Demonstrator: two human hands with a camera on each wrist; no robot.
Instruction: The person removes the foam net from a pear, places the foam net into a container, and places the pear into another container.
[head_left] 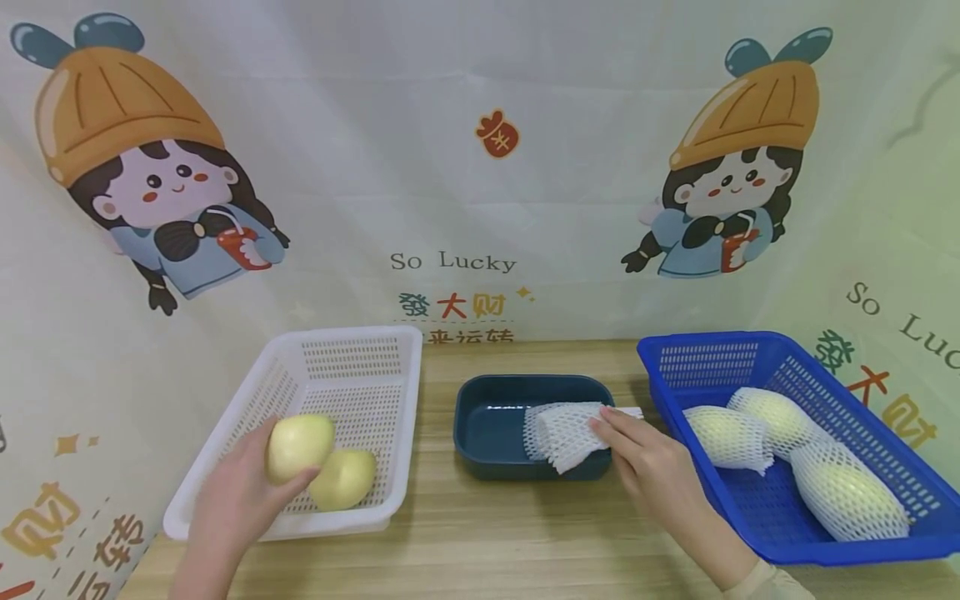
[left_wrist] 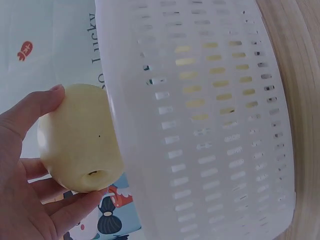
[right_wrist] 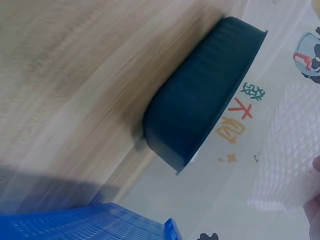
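In the head view my left hand [head_left: 243, 479] holds a pale yellow fruit [head_left: 302, 448] above the near part of the white basket [head_left: 414, 400]. Its smooth, rounded body and dimpled end show in the left wrist view, with thumb and fingers spread around the fruit [left_wrist: 82, 140]. A second such fruit [head_left: 345, 481] lies in the basket below. On the right, my right hand [head_left: 651, 462] pinches a white foam fruit net [head_left: 566, 433] at one end. The net hangs over the right side of the dark teal container [head_left: 480, 468], and no fruit shows inside it.
At the right stands a blue basket [head_left: 757, 508] with three netted fruits [head_left: 847, 492] in it. The teal container sits between the two baskets on the wooden table [head_left: 442, 533]. A printed cloth [head_left: 465, 175] hangs behind and at both sides.
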